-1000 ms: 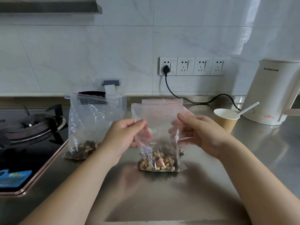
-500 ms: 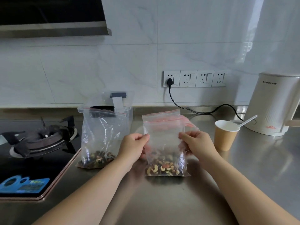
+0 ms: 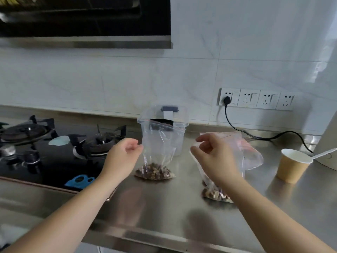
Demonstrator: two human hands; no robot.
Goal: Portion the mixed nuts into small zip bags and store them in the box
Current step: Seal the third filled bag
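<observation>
Both hands are above the steel surface (image 3: 164,212), and neither one holds anything that I can see clearly. My left hand (image 3: 122,156) has the fingers loosely curled, with the fingertips just beside the left side of the big bag (image 3: 160,143); I cannot tell if they pinch the plastic or only touch it. My right hand (image 3: 215,157) is in front of the small bag (image 3: 218,190), fingers bent and relaxed, and I cannot tell if it touches the bag.

The big bag stands upright near the middle of the surface, with dark mixed nuts (image 3: 155,173) at its bottom. Behind it, close to the back edge at the wall, is the clear plastic box (image 3: 180,117). The small bag stands to the right, nearer to the front edge, with nuts at the bottom. More empty bags (image 3: 253,156) lie just behind it.

Toward the right edge stands a paper cup (image 3: 290,167) with a white spoon (image 3: 324,154) in it. At the left edge is the gas stove (image 3: 54,143). A black cable (image 3: 242,132) runs from the wall sockets (image 3: 255,98).
</observation>
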